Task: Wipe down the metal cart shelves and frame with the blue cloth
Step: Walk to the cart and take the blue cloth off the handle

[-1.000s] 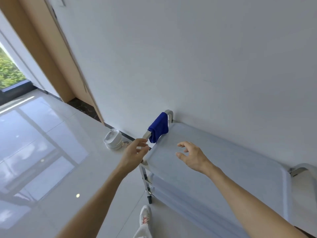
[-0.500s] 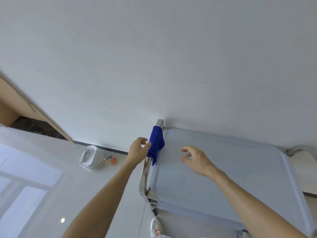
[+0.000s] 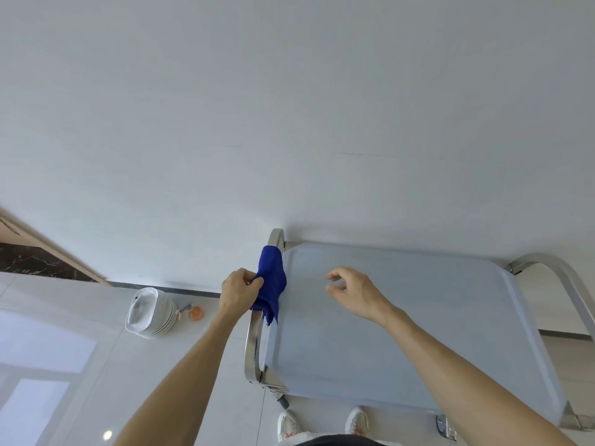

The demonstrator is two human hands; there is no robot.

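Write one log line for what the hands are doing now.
left hand: grips cloth on cart handle | right hand: loosely curled, holds nothing, over top shelf | wiping: not begun

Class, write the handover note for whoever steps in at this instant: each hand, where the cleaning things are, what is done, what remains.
Left hand grips the blue cloth, which hangs over the cart's left steel handle.
Right hand hovers, loosely curled and holding nothing, over the pale grey top shelf.
Done: cloth grasped.
Left: lift it off, wipe shelves and frame.
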